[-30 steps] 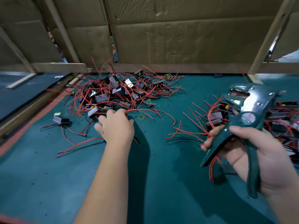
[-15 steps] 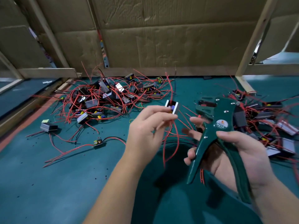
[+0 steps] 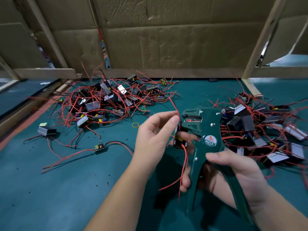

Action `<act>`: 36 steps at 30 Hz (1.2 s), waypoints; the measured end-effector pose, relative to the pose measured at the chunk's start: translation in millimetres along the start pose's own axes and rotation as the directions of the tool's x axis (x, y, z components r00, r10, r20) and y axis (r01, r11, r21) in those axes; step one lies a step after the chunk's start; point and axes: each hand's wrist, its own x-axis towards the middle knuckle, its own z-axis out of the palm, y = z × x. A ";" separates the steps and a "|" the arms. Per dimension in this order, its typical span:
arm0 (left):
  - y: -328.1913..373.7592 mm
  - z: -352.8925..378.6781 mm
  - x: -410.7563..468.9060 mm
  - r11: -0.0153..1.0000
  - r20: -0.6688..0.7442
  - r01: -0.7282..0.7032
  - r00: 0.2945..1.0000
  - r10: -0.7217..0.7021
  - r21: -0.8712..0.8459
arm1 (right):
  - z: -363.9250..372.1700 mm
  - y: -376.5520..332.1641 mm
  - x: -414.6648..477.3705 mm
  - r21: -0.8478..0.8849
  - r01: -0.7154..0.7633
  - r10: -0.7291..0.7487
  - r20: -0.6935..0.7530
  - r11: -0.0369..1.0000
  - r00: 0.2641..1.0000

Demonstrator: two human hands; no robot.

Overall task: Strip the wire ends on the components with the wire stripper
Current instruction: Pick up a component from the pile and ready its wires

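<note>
My right hand (image 3: 233,174) grips the handles of a green wire stripper (image 3: 206,140), its open jaws pointing left. My left hand (image 3: 153,135) pinches a red wire (image 3: 175,107) right at the jaw mouth. That wire belongs to a small black component (image 3: 179,139) hanging just left of the stripper, with more red wires trailing down from it. A heap of black components with red wires (image 3: 108,99) lies at the back left of the green mat. A second heap (image 3: 260,125) lies to the right, behind the stripper.
Two loose components lie on the left of the mat: a black block (image 3: 47,130) and a small board with wires (image 3: 100,147). A yellow rubber band (image 3: 135,125) lies mid-mat. Cardboard walls (image 3: 166,39) and wooden rails close the back and sides.
My left hand picked a component out of the left heap and carried it to the stripper. My right hand brought the stripper in from the right; the wire now sits at its jaws.
</note>
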 end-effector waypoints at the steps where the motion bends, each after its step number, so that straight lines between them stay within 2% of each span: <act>1: 0.6 1.7 -1.0 0.997 0.023 0.050 0.999 -0.048 -0.065 | 0.6 1.9 0.6 -0.003 -0.004 0.004 0.002 1.000 1.000; 3: 1.8 3.5 -1.0 0.979 0.008 0.121 0.993 -0.122 -0.167 | 0.3 4.4 1.7 -0.005 -0.008 0.008 -0.001 1.000 1.000; 8: 0.7 0.3 4.5 0.931 -0.041 0.227 0.968 -0.249 -0.286 | 0.7 7.8 4.6 0.035 -0.008 0.008 -0.026 0.999 1.000; 11: 2.3 -4.6 7.8 0.960 -0.156 0.190 0.962 -0.223 -0.204 | -1.3 8.2 6.8 0.035 0.053 -0.046 -0.175 0.998 0.983; 14: 3.2 -10.7 9.7 0.976 -0.201 0.179 0.959 -0.202 -0.125 | -10.6 8.0 5.6 -0.113 0.108 -0.136 -0.282 0.988 0.950; 16: 3.6 -12.7 9.1 0.981 -0.189 0.184 0.963 -0.193 -0.065 | -12.0 6.6 3.4 -0.212 0.186 -0.244 -0.295 0.959 0.924; 19: 4.6 -14.0 7.2 0.981 -0.176 0.178 0.966 -0.188 -0.074 | -10.0 5.7 1.4 -0.387 0.259 -0.364 -0.230 0.885 0.902; 22: 5.1 -15.2 6.9 0.981 -0.183 0.177 0.965 -0.188 -0.078 | -9.3 8.6 2.0 -0.621 0.242 -0.421 -0.157 0.746 0.894; 24: 5.4 -15.2 7.4 0.983 -0.198 0.167 0.964 -0.180 -0.076 | -8.4 8.4 2.9 -0.681 0.245 -0.449 -0.136 0.690 0.883; 28: 5.3 -14.6 7.7 0.986 -0.197 0.157 0.966 -0.166 -0.062 | -6.4 7.1 3.8 -0.682 0.219 -0.399 -0.116 0.697 0.909; 36: 4.3 -14.5 8.4 0.985 -0.197 0.172 0.965 -0.174 -0.031 | -11.5 9.4 -1.2 -0.661 -0.026 -0.121 -0.175 0.750 0.977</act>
